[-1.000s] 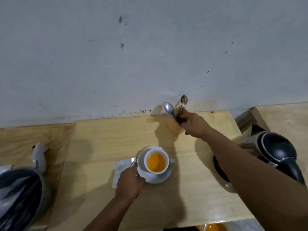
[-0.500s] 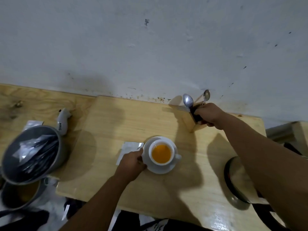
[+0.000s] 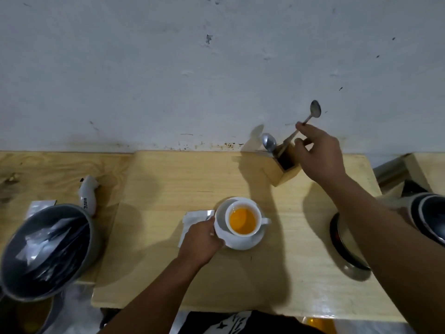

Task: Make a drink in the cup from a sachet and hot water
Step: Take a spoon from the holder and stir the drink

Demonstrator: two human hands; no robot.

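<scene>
Far left there's a grey pot of sachets on the wooden surface. Left hand is gripping the saucer under the white cup of orange drink, mid-surface. Right hand pinches a spoon over the wooden holder.

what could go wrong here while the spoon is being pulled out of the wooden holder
1. The right hand pinches the spoon by its thin handle, its lower end still in the holder; it may catch and tip the holder, which looks light.
2. A second spoon leans in the same holder and may be dragged out.
3. The cup is full of orange drink and sits off-centre on the saucer that the left hand holds; a nudge could spill it.
</scene>
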